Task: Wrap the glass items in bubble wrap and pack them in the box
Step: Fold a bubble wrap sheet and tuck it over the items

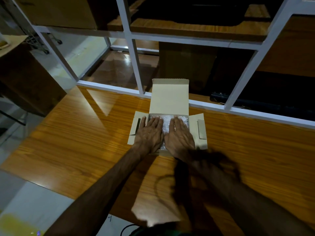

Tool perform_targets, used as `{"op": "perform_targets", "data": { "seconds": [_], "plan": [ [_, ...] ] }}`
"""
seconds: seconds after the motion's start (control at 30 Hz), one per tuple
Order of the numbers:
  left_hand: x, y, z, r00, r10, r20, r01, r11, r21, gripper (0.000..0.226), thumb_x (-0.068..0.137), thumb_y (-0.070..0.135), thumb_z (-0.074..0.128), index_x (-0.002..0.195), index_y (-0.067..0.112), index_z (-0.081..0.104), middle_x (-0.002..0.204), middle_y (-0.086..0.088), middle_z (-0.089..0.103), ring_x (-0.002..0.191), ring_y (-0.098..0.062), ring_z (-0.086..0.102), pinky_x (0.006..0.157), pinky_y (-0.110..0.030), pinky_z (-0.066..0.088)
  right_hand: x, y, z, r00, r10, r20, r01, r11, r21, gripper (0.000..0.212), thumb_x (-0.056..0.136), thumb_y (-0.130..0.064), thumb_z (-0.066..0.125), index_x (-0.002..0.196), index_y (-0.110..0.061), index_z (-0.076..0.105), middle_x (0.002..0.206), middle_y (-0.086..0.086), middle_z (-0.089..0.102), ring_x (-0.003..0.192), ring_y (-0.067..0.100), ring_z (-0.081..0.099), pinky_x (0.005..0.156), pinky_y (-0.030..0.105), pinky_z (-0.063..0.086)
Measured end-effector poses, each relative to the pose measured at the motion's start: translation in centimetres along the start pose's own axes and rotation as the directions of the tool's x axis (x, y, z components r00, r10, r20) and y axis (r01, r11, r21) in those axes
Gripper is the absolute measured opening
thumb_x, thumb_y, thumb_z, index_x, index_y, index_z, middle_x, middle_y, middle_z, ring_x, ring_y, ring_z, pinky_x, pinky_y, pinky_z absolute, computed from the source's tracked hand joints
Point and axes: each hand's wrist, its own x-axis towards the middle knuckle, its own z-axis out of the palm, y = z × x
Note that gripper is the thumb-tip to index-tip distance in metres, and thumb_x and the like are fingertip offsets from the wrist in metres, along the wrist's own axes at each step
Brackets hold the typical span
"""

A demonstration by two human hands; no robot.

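Note:
A small cardboard box point(169, 97) lies open on the wooden table, its lid standing up at the back and its side flaps spread left and right. Inside it lies a bubble-wrapped bundle point(166, 123); whatever is wrapped inside is hidden. My left hand point(150, 132) lies flat with straight fingers on the left part of the bundle. My right hand point(179, 133) lies flat beside it on the right part. Both palms press down on the wrap.
The glossy wooden table point(85, 142) spreads out around the box. A white metal frame point(136, 65) with wooden shelves stands right behind the box. A brown carton point(185, 65) sits on the lower shelf behind the frame.

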Motion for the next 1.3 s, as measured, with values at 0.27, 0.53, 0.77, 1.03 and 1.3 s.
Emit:
{"op": "perform_targets", "data": {
  "seconds": [0.27, 0.53, 0.77, 1.03, 1.3],
  "plan": [
    [-0.5, -0.7, -0.4, 0.999, 0.032, 0.0, -0.032, 0.998, 0.054, 0.073, 0.11, 0.048, 0.025, 0.166, 0.009, 0.0, 0.175, -0.013, 0.006, 0.162, -0.03, 0.004, 0.127, -0.064, -0.002, -0.8, 2.9, -1.4, 0.999, -0.043, -0.022, 0.035, 0.96, -0.277, 0.078, 0.108, -0.058, 0.006, 0.167, -0.007, 0.017, 0.174, 0.016, 0.014, 0.162, 0.03, 0.01, 0.131, 0.052, -0.004],
    [-0.6, -0.2, -1.0, 0.996, -0.01, 0.091, 0.002, 0.996, 0.091, 0.082, 0.108, 0.041, 0.039, 0.164, 0.002, -0.006, 0.174, -0.017, -0.003, 0.162, -0.033, -0.003, 0.125, -0.068, -0.001, -1.2, 3.2, -1.6, 0.998, -0.027, 0.06, 0.038, 0.983, -0.178, 0.076, 0.109, -0.056, 0.007, 0.168, -0.008, 0.006, 0.176, 0.011, 0.008, 0.163, 0.026, 0.004, 0.128, 0.059, -0.008],
    [-2.7, -1.1, -1.6, 0.995, 0.096, -0.036, -0.098, 0.994, -0.055, 0.07, 0.105, 0.042, 0.051, 0.16, 0.011, 0.023, 0.169, -0.019, 0.026, 0.158, -0.034, 0.021, 0.126, -0.06, 0.021, -1.6, 5.1, -3.5, 0.971, -0.143, 0.191, 0.154, 0.987, -0.043, 0.075, 0.11, -0.059, 0.011, 0.168, -0.014, -0.004, 0.176, 0.007, -0.01, 0.162, 0.023, -0.01, 0.129, 0.053, -0.01],
    [-5.5, -0.3, 0.2, 0.996, 0.006, -0.084, -0.036, 0.933, -0.358, 0.048, 0.097, 0.028, 0.068, 0.143, 0.02, 0.06, 0.15, -0.01, 0.059, 0.137, -0.028, 0.058, 0.115, -0.048, 0.047, -3.4, 6.9, -3.5, 0.873, -0.486, -0.036, 0.483, 0.873, -0.067, 0.042, 0.107, -0.033, 0.056, 0.148, -0.024, 0.059, 0.161, 0.007, 0.048, 0.148, 0.024, 0.044, 0.123, 0.048, 0.029],
    [-5.4, -0.1, -0.3, 0.998, -0.019, -0.06, -0.003, 0.939, -0.345, 0.028, 0.103, 0.023, 0.06, 0.129, 0.017, 0.068, 0.125, -0.011, 0.07, 0.11, -0.024, 0.068, 0.101, -0.041, 0.056, -4.3, 6.4, -2.7, 0.894, -0.42, -0.154, 0.44, 0.889, 0.13, 0.034, 0.106, -0.016, 0.059, 0.138, -0.021, 0.068, 0.15, -0.002, 0.061, 0.133, 0.015, 0.06, 0.109, 0.027, 0.046]
  ]
}}
